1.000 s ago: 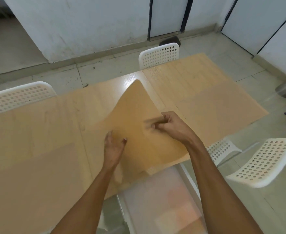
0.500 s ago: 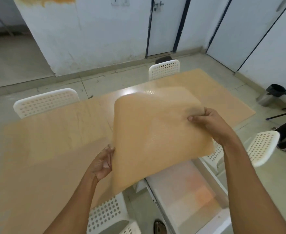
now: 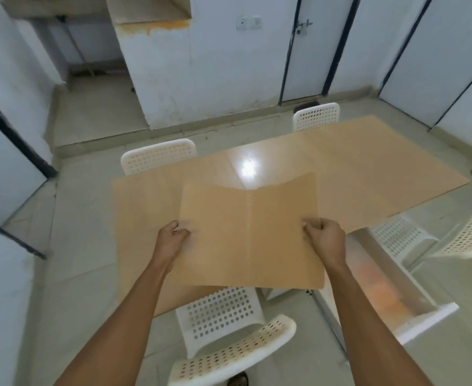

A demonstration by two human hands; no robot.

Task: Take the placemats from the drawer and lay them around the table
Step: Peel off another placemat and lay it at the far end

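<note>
A tan placemat [image 3: 246, 238] hangs in the air above the near edge of the wooden table [image 3: 354, 174], sagging along a middle crease. My left hand [image 3: 171, 240] grips its left edge and my right hand [image 3: 325, 238] pinches its right edge. An open white drawer [image 3: 390, 296] sticks out from under the table at the lower right, with blurred orange contents inside.
White perforated chairs stand round the table: one right below the placemat [image 3: 223, 321], two on the far side [image 3: 157, 156] [image 3: 317, 115], two at the right [image 3: 468, 240]. Tiled floor lies to the left. White walls and doors close the back.
The placemat has gone from tilted and curled to spread out flat between both hands. My left hand moved to its left edge. The view rose and pulled back from the table.
</note>
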